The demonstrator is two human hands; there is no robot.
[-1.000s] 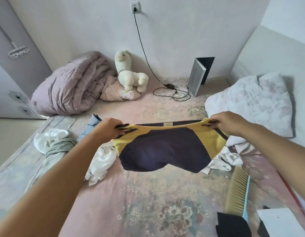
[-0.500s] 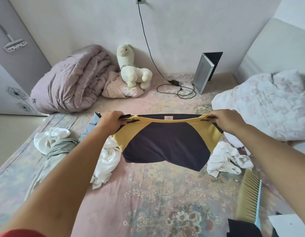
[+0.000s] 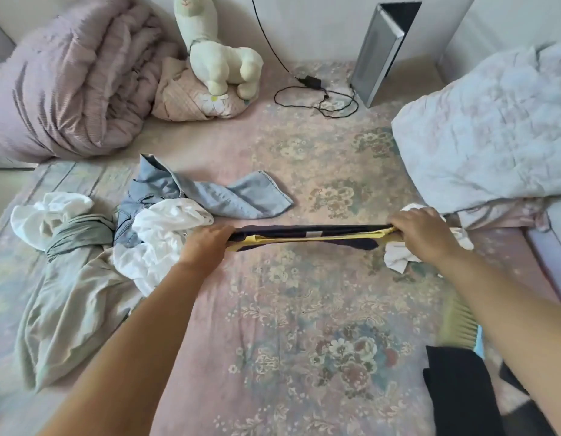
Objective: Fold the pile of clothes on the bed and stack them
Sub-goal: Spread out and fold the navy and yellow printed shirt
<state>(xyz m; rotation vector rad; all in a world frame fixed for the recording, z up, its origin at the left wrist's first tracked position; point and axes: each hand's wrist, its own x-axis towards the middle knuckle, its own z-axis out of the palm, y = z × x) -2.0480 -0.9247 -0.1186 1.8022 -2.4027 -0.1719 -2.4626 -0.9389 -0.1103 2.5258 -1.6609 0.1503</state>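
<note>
A navy and yellow shirt (image 3: 307, 235) is stretched edge-on between my hands over the bed's floral sheet (image 3: 304, 309). My left hand (image 3: 207, 243) grips its left end and my right hand (image 3: 424, 234) grips its right end. To the left lies the unfolded pile: a white garment (image 3: 166, 237), light blue jeans (image 3: 216, 193), a grey-green garment (image 3: 71, 297) and a white and grey bundle (image 3: 59, 225). Another white garment (image 3: 398, 256) lies partly under my right hand.
A rolled lilac duvet (image 3: 71, 77) and a plush llama (image 3: 216, 51) on a pink cushion sit at the back left. A charger cable (image 3: 323, 96) and a propped panel (image 3: 380, 48) are at the back. A white quilt (image 3: 493, 130) fills the right. A brush (image 3: 458, 328) and dark cloth (image 3: 455, 391) lie bottom right.
The camera has tilted down and closer. The shirt, which hung as a broad panel facing me, has been lowered and now shows only as a thin flat band between my hands.
</note>
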